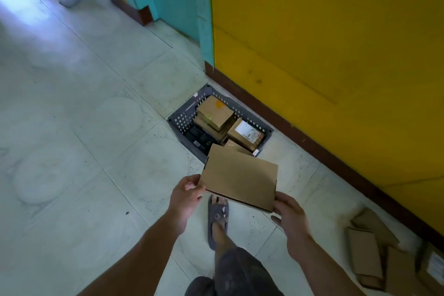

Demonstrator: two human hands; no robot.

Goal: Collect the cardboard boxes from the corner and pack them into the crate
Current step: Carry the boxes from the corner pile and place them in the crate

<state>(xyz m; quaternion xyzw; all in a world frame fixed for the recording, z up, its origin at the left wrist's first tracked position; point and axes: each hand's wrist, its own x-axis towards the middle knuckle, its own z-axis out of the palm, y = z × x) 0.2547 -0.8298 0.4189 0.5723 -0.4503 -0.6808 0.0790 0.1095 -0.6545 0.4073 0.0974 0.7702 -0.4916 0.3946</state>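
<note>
Holding the flat cardboard box (239,176) between both hands, I have it out in front of me above the floor, with the crate (185,119) straight ahead and below, just beyond the box's far edge. My left hand (186,196) pinches the near left corner, thumb on top and fingers underneath. My right hand (289,215) is closed on the near right corner the same way. Neither hand is free.

The box's long axis runs left to right across my body, tilted a little so its left end points further away. The crate sits against the brown skirting (300,132) of the yellow wall (324,43), its long side running diagonally, away to the left and nearer on the right. The two axes look roughly aligned, so I judge only a small turn is needed before lowering.

Inside, several boxes are stacked toward the wall side; the darker open space is on the side nearer my left hand. That hand should lead the box down into it.

More cardboard boxes (374,252) lie on the floor well behind to my right, by the wall, yet to be collected.
</note>
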